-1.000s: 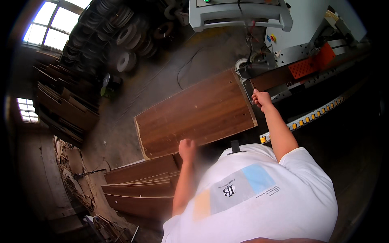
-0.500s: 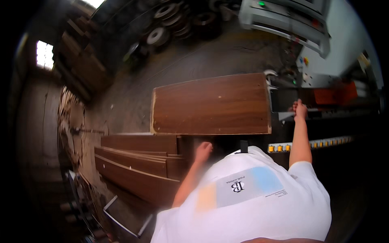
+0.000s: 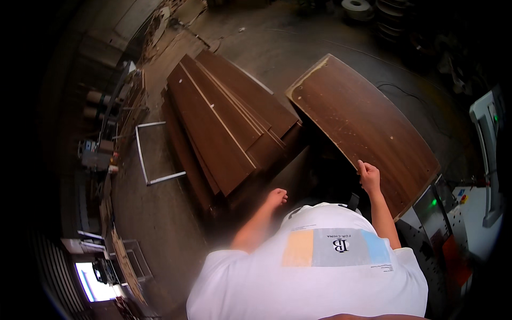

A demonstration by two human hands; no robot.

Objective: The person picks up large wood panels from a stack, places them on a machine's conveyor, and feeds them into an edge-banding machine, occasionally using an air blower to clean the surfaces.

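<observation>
My right hand (image 3: 369,177), its fingers curled, is at the near edge of a large brown wood-grain board (image 3: 368,122). Whether it touches that edge I cannot tell; nothing shows in its grip. Left of it, in front of my shirt, my left hand (image 3: 276,197) is loosely closed with nothing visible in it. That hand is nearest to a stack of long brown boards (image 3: 218,128), which lie unevenly on one another, some with pale edges showing. The large board rests raised, to the right of the stack.
A machine (image 3: 429,205) with a green light stands at the right end of the large board. A pale metal frame (image 3: 141,154) lies on the floor left of the stack. Rolls (image 3: 357,9) sit at the far right, and a cable crosses the floor beyond the board.
My view has turned left toward the stack. My right hand has left the machine and is now at the board's near edge. My left hand stays closed in front of me.
</observation>
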